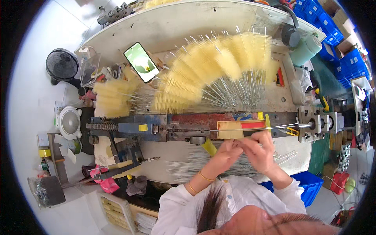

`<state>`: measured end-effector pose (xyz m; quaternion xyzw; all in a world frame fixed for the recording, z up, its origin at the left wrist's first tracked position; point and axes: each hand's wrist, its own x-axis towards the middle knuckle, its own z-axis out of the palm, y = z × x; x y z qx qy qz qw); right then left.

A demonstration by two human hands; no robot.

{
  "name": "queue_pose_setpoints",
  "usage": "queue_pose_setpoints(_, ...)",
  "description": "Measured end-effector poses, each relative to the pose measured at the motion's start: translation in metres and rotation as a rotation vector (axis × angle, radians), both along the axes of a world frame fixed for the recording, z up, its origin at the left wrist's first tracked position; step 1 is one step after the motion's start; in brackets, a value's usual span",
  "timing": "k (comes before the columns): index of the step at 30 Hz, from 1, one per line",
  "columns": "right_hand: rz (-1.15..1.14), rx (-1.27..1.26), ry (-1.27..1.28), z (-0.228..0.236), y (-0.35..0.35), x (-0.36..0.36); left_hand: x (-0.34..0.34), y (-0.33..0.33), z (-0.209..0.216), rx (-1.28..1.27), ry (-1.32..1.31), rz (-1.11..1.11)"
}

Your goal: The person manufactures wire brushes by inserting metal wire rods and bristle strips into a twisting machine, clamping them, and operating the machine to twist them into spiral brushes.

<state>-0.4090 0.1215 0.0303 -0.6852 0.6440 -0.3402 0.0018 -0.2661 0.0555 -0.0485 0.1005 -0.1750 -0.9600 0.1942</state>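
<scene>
My left hand and my right hand come together just in front of the bench machine. Both have their fingers curled in a pinch, and whatever they hold is too small or hidden to make out. Right behind the fingertips lies a shallow yellow-edged tray with pale bristle material in it. A long thin twisted wire runs over the tray to the metal spindle at the right. Beneath my wrists, many straight metal wires are spread on the bench.
Finished yellow bristle brushes with wire stems fan across the back of the bench. More brushes lie at the left, by a propped phone. A green bottle and headphones are back right. A blue crate stands below the right edge.
</scene>
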Motion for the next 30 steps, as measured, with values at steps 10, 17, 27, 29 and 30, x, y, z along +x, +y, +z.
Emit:
queue_pose_setpoints(10,0.029,0.062,-0.026,-0.009,-0.015,-0.021,-0.006,0.001,0.008,-0.037,0.116,0.189)
queue_pose_setpoints(17,-0.009,0.033,-0.134,-0.002,-0.010,-0.030,-0.009,0.001,0.019,-0.004,0.079,0.174)
queue_pose_setpoints(27,-0.083,0.096,-0.221,0.011,-0.002,-0.049,-0.006,-0.004,0.027,0.130,0.192,0.189)
queue_pose_setpoints(29,-0.128,0.046,-0.112,0.018,-0.003,-0.060,-0.006,-0.003,0.027,0.177,0.209,0.193)
queue_pose_setpoints(30,-0.112,0.097,-0.154,0.012,-0.001,-0.062,-0.006,-0.003,0.027,0.222,0.224,0.204)
